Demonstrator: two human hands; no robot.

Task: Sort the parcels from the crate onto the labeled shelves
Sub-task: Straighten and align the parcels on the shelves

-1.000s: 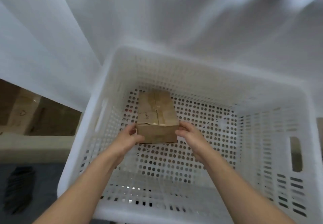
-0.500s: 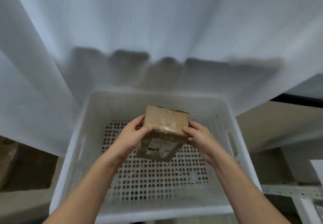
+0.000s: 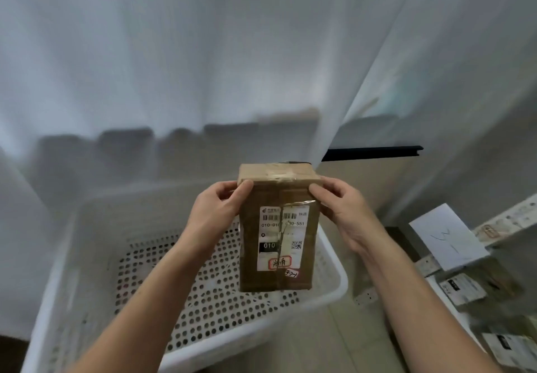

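Note:
I hold a brown cardboard parcel (image 3: 276, 227) upright above the white perforated crate (image 3: 96, 256), its white shipping label with barcodes and handwriting turned toward me. My left hand (image 3: 216, 210) grips the parcel's upper left edge. My right hand (image 3: 340, 210) grips its upper right edge, thumb on the front face. The crate's perforated floor shows no other parcel. At the right edge a metal shelf (image 3: 508, 221) carries a white paper sign (image 3: 449, 237), with labelled parcels (image 3: 462, 288) below it.
A white translucent curtain (image 3: 174, 67) hangs behind the crate, with dark box shapes blurred behind it. A beige wall panel with a black rail (image 3: 374, 151) stands at the right. Pale floor lies between crate and shelf.
Both hands lifted the parcel out of the crate and tipped it upright, label facing me. My view rose and swung right, bringing the shelf into sight.

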